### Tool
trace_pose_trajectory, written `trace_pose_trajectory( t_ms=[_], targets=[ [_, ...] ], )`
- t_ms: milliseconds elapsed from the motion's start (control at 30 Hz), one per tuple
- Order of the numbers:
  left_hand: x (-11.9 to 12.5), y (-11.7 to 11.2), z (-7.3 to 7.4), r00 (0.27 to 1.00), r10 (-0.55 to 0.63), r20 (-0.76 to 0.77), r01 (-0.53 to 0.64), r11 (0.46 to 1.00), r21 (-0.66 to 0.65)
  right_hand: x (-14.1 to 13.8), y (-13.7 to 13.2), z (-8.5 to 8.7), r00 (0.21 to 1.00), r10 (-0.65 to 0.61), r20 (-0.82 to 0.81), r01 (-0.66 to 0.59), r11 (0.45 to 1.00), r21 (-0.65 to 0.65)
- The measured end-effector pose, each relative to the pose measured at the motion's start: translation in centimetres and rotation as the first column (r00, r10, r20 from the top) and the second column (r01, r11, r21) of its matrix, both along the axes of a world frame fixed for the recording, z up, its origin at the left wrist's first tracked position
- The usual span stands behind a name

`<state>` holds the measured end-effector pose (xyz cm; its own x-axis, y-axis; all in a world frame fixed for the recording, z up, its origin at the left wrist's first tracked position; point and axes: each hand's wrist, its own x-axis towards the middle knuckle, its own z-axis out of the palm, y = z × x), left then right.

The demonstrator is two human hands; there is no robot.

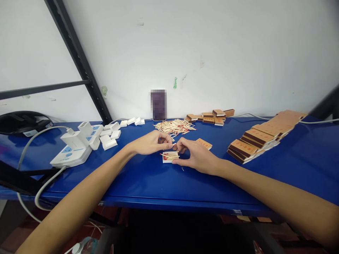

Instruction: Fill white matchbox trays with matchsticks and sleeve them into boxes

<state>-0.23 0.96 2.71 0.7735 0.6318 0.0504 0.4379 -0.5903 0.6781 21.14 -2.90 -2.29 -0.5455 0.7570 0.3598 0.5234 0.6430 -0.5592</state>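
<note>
A small white matchbox tray (170,156) holding red-tipped matches lies on the blue table (148,180) between my hands. My left hand (150,143) is curled, its fingertips pinching matches just above the tray's far edge. My right hand (194,155) is curled too: its thumb rests against the tray's right side and its fingertips meet the left hand's over the matches. A loose pile of matches (174,126) lies just beyond my hands. A brown matchbox sleeve (204,143) lies flat behind my right hand.
Rows of brown matchboxes (261,138) run along the right; more boxes (209,116) sit at the back. White empty trays (112,133) and a white power strip (76,146) with cables occupy the left. A black shelf frame (79,60) leans at left; a dark object (158,104) stands against the wall.
</note>
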Motion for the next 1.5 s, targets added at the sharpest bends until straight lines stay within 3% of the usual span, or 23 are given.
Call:
trace_pose_trajectory(
  t_ms=[233, 567, 900, 1133, 1267, 1400, 1500],
  targets=[
    [0.3, -0.8, -0.9, 0.999, -0.016, 0.032, 0.017, 0.999, -0.028, -0.3, -0.1, 0.0, 0.996, 0.001, -0.088, -0.005, 0.999, -0.044],
    [0.0, -0.9, -1.4, 0.993, -0.018, 0.119, 0.019, 1.0, -0.008, -0.4, -0.3, 0.1, 0.992, -0.002, -0.124, 0.005, 1.0, 0.03],
    [0.3, -1.0, -1.4, 0.969, 0.088, 0.229, -0.102, 0.993, 0.053, -0.9, -0.2, 0.2, 0.932, -0.069, -0.355, 0.08, 0.997, 0.016],
    [-0.3, -1.2, -1.6, 0.991, 0.074, 0.11, -0.093, 0.98, 0.179, -0.7, -0.3, 0.7, 0.845, -0.117, -0.521, 0.127, 0.992, -0.016],
    [-0.9, -1.4, -1.3, 0.992, 0.117, 0.051, -0.127, 0.946, 0.299, -1.1, -0.3, 0.5, 0.894, -0.087, -0.439, 0.135, 0.988, 0.079],
    [-1.9, -1.4, -0.8, 0.983, 0.102, -0.155, -0.031, 0.913, 0.406, -1.7, 0.1, 0.0, 0.982, 0.025, -0.185, 0.032, 0.954, 0.298],
    [-2.3, -1.4, -0.8, 0.955, 0.151, -0.257, -0.009, 0.877, 0.48, -1.4, 0.2, 0.2, 0.997, 0.039, -0.074, -0.01, 0.937, 0.35]
  ],
)
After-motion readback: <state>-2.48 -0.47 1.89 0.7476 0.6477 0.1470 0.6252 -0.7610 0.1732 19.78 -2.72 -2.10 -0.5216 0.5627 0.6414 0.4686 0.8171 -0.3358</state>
